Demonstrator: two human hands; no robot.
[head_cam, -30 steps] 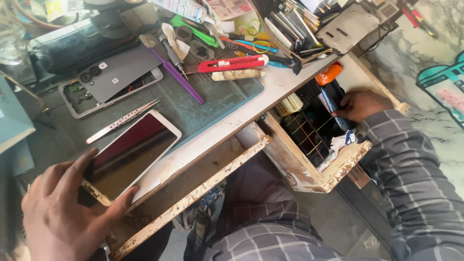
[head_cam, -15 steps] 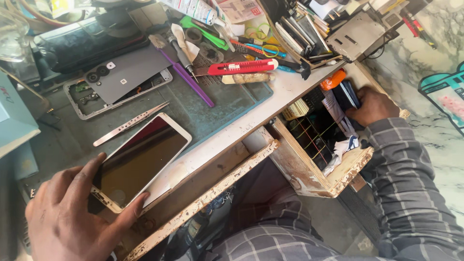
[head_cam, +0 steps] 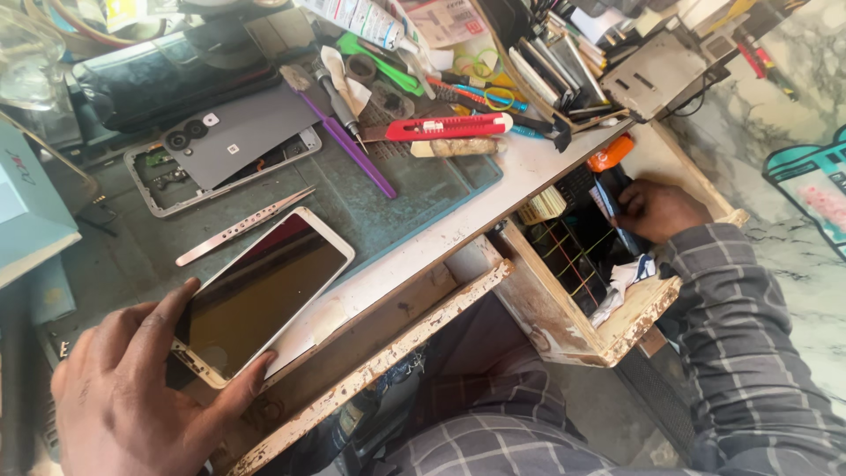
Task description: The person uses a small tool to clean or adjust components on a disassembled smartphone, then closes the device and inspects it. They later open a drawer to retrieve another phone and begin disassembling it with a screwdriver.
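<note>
At lower left of the frame, a white phone (head_cam: 264, 295) is gripped at its near end by the left hand (head_cam: 132, 388), overhanging the bench (head_cam: 493, 198) edge. At right, the right hand (head_cam: 656, 210) is buried in a drawer (head_cam: 573, 326); its grasp cannot be told. With attention split, the phone could be dropped.

bright, even daylight; soft shadows inside the open drawer (head_cam: 577, 264); faint sheen on the phone screen (head_cam: 264, 286); mild blur at the frame edges.
</note>
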